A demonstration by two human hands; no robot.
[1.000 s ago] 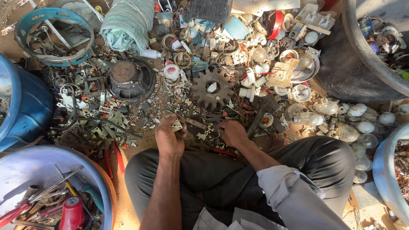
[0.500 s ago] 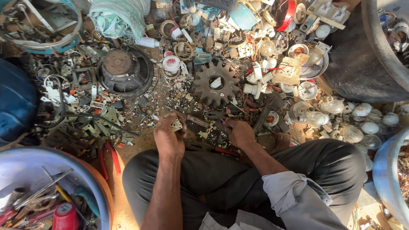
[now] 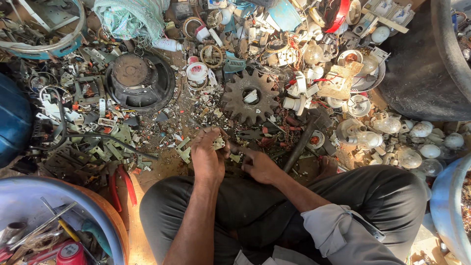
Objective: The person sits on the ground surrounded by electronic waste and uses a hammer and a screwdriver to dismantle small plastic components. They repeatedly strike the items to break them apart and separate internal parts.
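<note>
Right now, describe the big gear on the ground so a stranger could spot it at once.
Start from the round black speaker lying face down in the scrap, left of centre. Look to its right, just above the person's left hand: the gear lies flat there. It is the only rusty brown toothed wheel, with a hole in its middle, among mostly white plastic parts.
</note>
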